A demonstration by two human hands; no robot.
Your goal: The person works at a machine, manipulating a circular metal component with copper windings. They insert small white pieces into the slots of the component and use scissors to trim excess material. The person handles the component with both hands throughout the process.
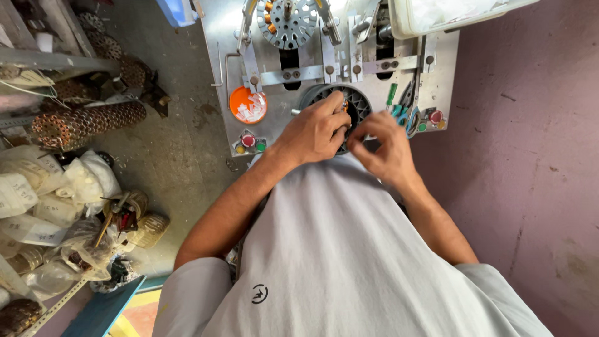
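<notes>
A: Centre of the frame, upper half: what is being worked on?

B: A dark slotted metal ring (359, 106), seated flat on the steel bench plate (218, 37). Both hands meet on its near edge.

A: State of the hands?

B: The left hand (315, 128) lies curled over the ring's left rim, fingers bent down onto it, with a glint of copper wire at the fingertips. The right hand (387, 146) sits just beside it, thumb and forefinger pinched together over the ring's lower right edge. Whether anything is caught in that pinch cannot be told; the item would be too small to see.

A: How would the ring handle?

B: It looks like stacked steel, so probably heavy and stiff, best gripped by the outer rim. The thin ribs between the slots may be sharp-edged. Any copper wire would likely be soft and easily kinked.

A: Surroundings?

B: Left of the ring, an orange dish (248, 104) holding small white slips. Right of it, scissors with blue-green handles (405, 115). Above, at top centre, a second toothed disc (287, 22) on a spindle. Far left, a row of copper-wound cores (87, 122) and plastic bags on the floor.
</notes>
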